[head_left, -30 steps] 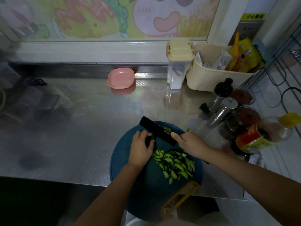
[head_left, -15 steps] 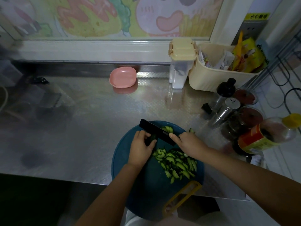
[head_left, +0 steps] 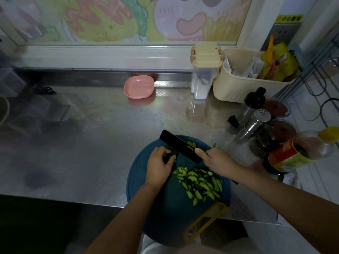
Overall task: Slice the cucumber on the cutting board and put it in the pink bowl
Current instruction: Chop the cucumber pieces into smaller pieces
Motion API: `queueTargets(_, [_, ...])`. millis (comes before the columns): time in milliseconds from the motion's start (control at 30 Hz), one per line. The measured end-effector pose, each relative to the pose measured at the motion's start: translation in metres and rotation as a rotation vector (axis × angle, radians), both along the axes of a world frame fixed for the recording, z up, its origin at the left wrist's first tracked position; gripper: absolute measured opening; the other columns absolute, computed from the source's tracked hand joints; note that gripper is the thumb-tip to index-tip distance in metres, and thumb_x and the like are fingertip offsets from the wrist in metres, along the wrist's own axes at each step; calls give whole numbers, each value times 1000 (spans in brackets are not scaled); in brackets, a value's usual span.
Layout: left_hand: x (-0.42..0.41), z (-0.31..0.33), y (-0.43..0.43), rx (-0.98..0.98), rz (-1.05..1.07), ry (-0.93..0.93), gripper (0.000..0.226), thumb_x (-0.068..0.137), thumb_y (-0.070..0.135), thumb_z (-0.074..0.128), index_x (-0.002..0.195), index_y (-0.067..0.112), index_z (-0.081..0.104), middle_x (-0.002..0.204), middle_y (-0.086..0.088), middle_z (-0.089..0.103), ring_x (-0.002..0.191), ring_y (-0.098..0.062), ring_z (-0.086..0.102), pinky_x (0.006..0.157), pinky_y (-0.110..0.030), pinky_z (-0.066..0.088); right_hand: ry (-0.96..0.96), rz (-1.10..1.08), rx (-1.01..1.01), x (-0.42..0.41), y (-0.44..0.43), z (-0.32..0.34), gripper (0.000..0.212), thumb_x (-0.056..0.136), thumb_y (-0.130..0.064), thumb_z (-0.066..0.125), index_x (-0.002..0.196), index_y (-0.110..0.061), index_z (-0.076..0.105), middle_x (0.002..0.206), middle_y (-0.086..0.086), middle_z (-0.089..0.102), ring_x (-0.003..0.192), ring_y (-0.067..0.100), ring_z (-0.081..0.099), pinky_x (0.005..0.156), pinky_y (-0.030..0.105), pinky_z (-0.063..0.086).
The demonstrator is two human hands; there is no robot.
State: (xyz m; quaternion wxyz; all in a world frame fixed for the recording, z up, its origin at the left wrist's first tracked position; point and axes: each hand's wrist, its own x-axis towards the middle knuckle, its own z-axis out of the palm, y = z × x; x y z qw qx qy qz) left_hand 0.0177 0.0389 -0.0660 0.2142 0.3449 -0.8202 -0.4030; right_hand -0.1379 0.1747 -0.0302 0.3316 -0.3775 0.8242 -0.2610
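Dim foreground, bright backlit window, glare on counter (head_left: 110,125), wide-angle edge warp.

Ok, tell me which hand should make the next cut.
Right hand: it already grips the knife, blade beside the cucumber stub that the left hand pins on the cutting board.

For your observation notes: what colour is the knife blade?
Black; the knife blade shows clearly in the head view.

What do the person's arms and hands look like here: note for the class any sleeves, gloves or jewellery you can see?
Both forearms are bare up to the picture's edge, with no sleeves in view. The left hand and the right hand wear no gloves. No rings, watch or bracelet show on the fingers or wrists, though the light is dim.
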Motion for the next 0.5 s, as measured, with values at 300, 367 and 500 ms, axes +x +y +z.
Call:
queueTargets(300, [1, -1, 0, -10, -49, -23, 18, 86, 14, 65, 104, 14, 62, 95, 2, 52, 92, -12, 55, 81, -18, 42, 88, 39, 18, 8, -4, 11, 62, 98, -48, 34, 49, -10, 40, 48, 4, 39, 48, 18, 43, 58, 41, 43])
queueTargets(367, [1, 0, 0, -17, -50, -27, 18, 86, 14, 64, 104, 15, 62, 95, 1, 53, 93, -13, 55, 82, -25, 45, 96, 51, 26, 8, -5, 12, 62, 98, -47, 33, 48, -10, 39, 47, 4, 39, 47, 18, 43, 57, 41, 42])
queueTargets(500, [1, 0, 0, -34, -50, -24, 15, 86, 13, 65, 101, 14, 62, 94, 2, 52, 91, -13, 55, 80, -23, 44, 117, 69, 50, 8, -12, 10, 63, 98, -49, 31, 50, -9, 41, 48, 6, 40, 49, 21, 44, 56, 40, 41])
